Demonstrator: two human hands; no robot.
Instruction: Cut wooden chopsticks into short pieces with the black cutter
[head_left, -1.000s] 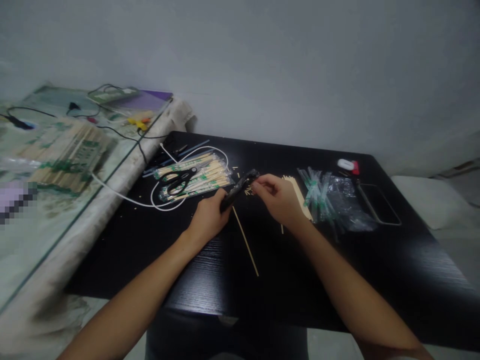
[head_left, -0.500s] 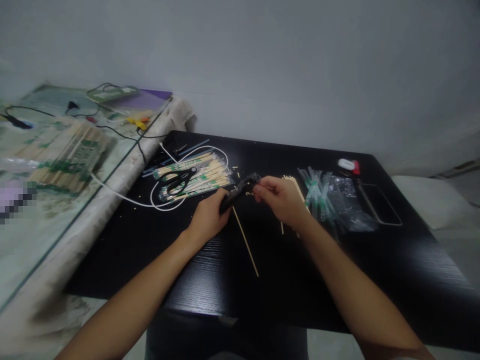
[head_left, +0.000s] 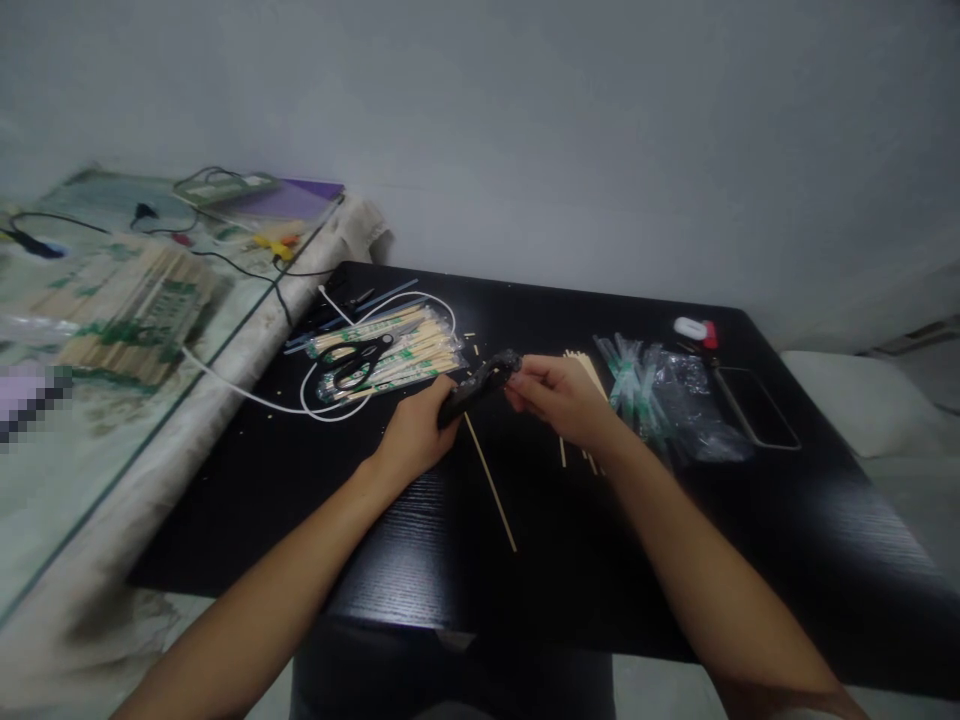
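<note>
My left hand [head_left: 418, 427] is closed around one end of a dark, elongated black object [head_left: 480, 382] with a shiny, crumpled-looking far end; its exact kind is unclear. At that far end, the fingertips of my right hand [head_left: 559, 395] are pinched together against it. Whether they grip a small piece there is hidden. Below the black object a single thin wooden stick [head_left: 491, 482] lies on the black table. Behind my right hand, more wooden sticks [head_left: 589, 370] are partly covered by it.
Black-handled scissors [head_left: 354, 360] rest on wrapped chopsticks [head_left: 412, 345], with a white cable [head_left: 281, 408] looping around them. Clear wrappers [head_left: 636, 375], a phone [head_left: 757, 405] and a white case [head_left: 690, 328] occupy the right. A glass-topped surface [head_left: 150, 400] adjoins on the left.
Both hands stay almost where they were, still on the black object. My right hand shifts very slightly, and the view moves a little.
</note>
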